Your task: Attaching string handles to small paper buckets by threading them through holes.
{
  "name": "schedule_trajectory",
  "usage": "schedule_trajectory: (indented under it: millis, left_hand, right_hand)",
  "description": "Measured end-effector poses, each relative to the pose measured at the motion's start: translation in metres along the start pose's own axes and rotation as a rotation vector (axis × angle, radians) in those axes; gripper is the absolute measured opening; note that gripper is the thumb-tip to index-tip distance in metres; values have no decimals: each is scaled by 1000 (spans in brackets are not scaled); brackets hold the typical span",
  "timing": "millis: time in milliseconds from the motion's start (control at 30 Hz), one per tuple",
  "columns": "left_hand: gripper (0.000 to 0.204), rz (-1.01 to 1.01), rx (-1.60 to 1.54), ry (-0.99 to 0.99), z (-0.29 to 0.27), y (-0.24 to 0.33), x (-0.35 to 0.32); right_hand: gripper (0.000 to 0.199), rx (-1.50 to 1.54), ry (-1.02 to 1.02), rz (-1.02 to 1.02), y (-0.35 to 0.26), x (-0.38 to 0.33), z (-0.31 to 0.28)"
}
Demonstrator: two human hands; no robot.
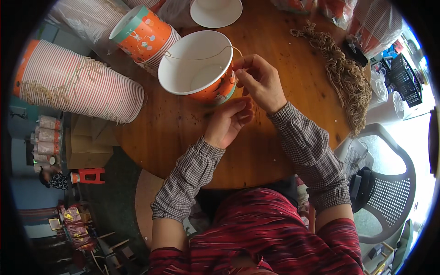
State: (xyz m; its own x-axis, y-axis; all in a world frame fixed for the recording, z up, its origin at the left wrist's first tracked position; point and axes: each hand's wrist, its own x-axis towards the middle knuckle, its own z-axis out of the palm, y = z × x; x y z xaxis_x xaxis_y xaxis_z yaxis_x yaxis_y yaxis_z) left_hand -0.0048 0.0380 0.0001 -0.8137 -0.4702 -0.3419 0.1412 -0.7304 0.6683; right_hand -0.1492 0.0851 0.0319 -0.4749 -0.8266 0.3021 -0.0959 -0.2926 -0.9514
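A paper bucket [178, 83], white inside and orange with a green band outside, stands tilted on the wooden table. A thin twine [201, 59] runs across its mouth from one side of the rim to the other. At the bucket's right side, my right hand [261, 80] pinches the twine between thumb and fingers. Just below, close to the bucket's base, my left hand [229, 120] is half curled with its palm turned up. Its fingers are loosely apart, and I see nothing held in them.
Long stacks of nested paper buckets [82, 82] lie at the left, beside another stack [144, 36]. A white bucket [216, 13] sits at the far edge. A heap of twine [341, 73] lies on the right of the table [293, 142]. A grey chair [389, 183] stands at the right.
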Motion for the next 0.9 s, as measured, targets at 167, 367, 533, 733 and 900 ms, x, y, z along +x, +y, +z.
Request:
schedule_trajectory:
  millis: [167,367,533,733,900]
  left_hand:
    - [22,131,89,-91,2,6,19]
    - [23,305,177,-72,-3,7,46]
    - [34,248,60,-60,-7,25,69]
    - [70,64,-158,-250,-10,32,56]
    - [81,37,-176,-406,-5,27,38]
  right_hand:
    - [12,-78,84,-89,6,3,-4]
    - [12,34,184,-26,-2,10,-7]
    - [11,9,225,-64,7,18,-20]
    - [16,-95,253,173,60,47,-53]
    - [16,13,185,341,62,63,-81]
